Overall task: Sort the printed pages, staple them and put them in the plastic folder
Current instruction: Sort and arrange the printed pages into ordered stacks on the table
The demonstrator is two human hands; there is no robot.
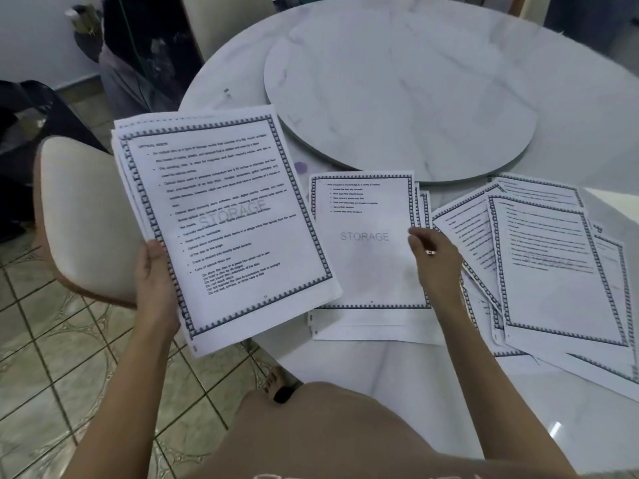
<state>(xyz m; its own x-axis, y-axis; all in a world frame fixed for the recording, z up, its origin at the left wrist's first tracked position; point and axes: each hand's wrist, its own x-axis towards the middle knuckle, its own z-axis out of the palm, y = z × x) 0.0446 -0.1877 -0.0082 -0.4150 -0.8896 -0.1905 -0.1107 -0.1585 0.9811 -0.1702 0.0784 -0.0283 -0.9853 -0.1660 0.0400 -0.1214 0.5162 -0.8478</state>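
1. Your left hand [155, 281] grips a stack of pages [221, 216] at its lower left edge, thumb on the top sheet and fingers underneath. The stack is held up off the table [397, 392], tilted, out over its left edge and partly above the chair [83, 216].

2. The top sheet of the stack carries dense bulleted text inside a dark patterned border, with a pale grey "STORAGE" watermark across the middle. The sheet edges below it are fanned, not squared.

3. Your right hand [437, 264] sits at the right edge of the middle pile [366, 257], which lies flat on the table just beside the stack. The thumb points up along the sheet. The fingers are hidden behind the hand, so you cannot tell whether they pinch the sheet or only rest on it.

4. The top sheet of the middle pile has the same border and watermark, with a few short lines of text at the top only.

5. The loose pages [553, 271] lie overlapping at mixed angles on the table, to the right of the middle pile.

6. The round turntable [397, 91] occupies the table centre, beyond all the paper.
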